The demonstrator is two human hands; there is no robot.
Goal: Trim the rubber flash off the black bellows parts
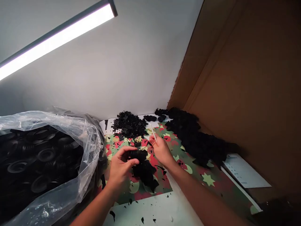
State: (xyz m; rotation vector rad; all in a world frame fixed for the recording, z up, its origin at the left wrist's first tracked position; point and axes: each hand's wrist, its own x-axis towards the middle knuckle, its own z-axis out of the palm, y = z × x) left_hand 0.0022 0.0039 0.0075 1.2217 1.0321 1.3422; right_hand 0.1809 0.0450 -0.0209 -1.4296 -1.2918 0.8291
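One ribbed black part (pixel 133 153) sits in the curled left hand (pixel 119 166) at the frame's lower middle, while the right hand (pixel 162 150) pinches a slender pale tool (pixel 153 132) that might slip toward the left thumb (pixel 133 162) if pushed too hard.

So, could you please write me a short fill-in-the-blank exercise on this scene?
1. The ribbed part held in the left hand is ____ in colour.
2. The thin white stick is in the person's ____ hand.
3. The plastic bag of dark parts is at the picture's ____ edge.

Missing words: black; right; left.
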